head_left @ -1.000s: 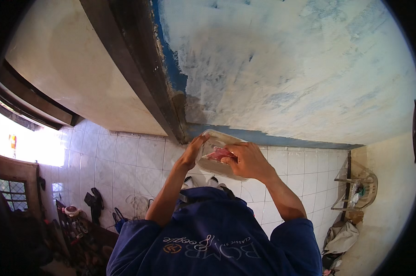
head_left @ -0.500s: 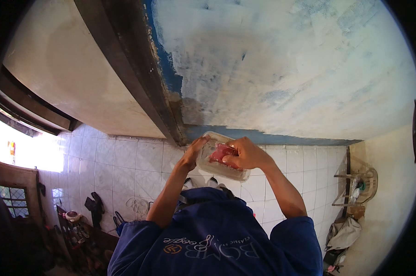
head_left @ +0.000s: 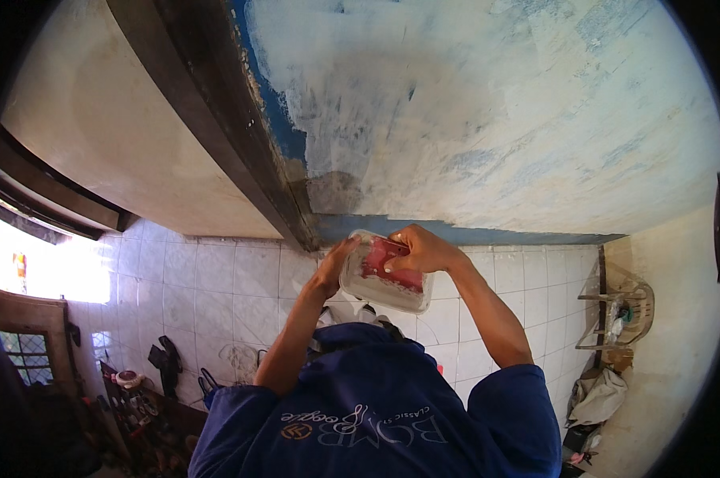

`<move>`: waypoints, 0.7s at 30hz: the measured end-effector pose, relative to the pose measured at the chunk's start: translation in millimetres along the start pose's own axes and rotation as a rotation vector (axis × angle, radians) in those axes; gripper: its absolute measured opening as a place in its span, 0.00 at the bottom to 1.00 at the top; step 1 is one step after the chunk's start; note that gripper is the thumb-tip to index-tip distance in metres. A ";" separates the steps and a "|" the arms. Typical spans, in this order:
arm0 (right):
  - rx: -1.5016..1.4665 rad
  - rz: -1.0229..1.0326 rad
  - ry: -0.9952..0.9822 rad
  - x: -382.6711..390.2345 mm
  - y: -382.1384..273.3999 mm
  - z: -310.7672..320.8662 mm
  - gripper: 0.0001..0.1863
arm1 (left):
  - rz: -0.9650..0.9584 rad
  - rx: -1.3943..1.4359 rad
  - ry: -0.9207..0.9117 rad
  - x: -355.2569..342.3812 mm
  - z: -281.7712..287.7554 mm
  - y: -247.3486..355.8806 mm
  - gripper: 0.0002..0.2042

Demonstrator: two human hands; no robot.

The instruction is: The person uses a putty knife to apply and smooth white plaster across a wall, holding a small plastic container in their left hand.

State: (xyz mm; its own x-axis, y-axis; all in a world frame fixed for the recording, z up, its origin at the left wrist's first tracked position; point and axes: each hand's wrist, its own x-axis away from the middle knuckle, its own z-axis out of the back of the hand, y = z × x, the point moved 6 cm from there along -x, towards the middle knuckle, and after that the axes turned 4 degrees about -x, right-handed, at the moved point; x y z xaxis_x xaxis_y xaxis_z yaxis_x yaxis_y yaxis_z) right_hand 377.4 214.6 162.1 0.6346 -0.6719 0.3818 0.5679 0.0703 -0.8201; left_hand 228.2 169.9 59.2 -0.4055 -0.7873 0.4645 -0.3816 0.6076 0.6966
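In front of my chest, my left hand (head_left: 335, 269) grips the left side of a translucent plastic tub (head_left: 385, 302), fingers along its rim. Pale paste, like wall putty, smears the inside of the tub. My right hand (head_left: 426, 252) is closed on a flat red putty spreader (head_left: 378, 254), its thumb pressed on the face. The spreader lies tilted within the tub, its lower edge coated with paste. Ahead of the tub rises a wall (head_left: 455, 143) with patchy whitish coating over blue paint.
A dark wooden post (head_left: 216, 111) borders the coated wall on the left. White tiles (head_left: 212, 275) cover the floor. To the right are a chair (head_left: 639, 315) and a light-coloured bag (head_left: 599, 397). Several tools and a round container (head_left: 129, 379) sit at lower left, near a bright opening.
The red spreader has turned flatter in the tub, so more of its red face shows. My right hand has shifted slightly up and left on it. The left hand keeps its grip.
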 end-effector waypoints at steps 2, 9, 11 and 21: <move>-0.163 0.023 -0.036 -2.1 6.7 -0.8 0.15 | -0.003 -0.015 0.024 -0.7 4.4 -2.1 0.25; -0.759 -0.119 0.072 13.8 29.0 15.7 0.14 | -0.092 0.083 0.072 -3.9 47.3 -5.3 0.24; -0.944 -0.045 0.199 24.3 17.0 24.9 0.14 | -0.109 0.103 0.083 1.2 66.0 -10.9 0.24; -1.679 0.437 1.008 28.8 41.0 38.0 0.12 | -0.255 0.349 0.226 71.9 134.0 -36.3 0.25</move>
State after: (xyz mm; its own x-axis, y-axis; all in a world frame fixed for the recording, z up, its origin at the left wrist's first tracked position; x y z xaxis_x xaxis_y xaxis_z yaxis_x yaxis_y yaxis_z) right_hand 438.8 226.1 155.6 -0.2375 -0.9406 0.2427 -0.8565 0.0849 -0.5091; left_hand 101.7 105.3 -6.0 -0.0867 -0.8952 0.4372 -0.7167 0.3609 0.5967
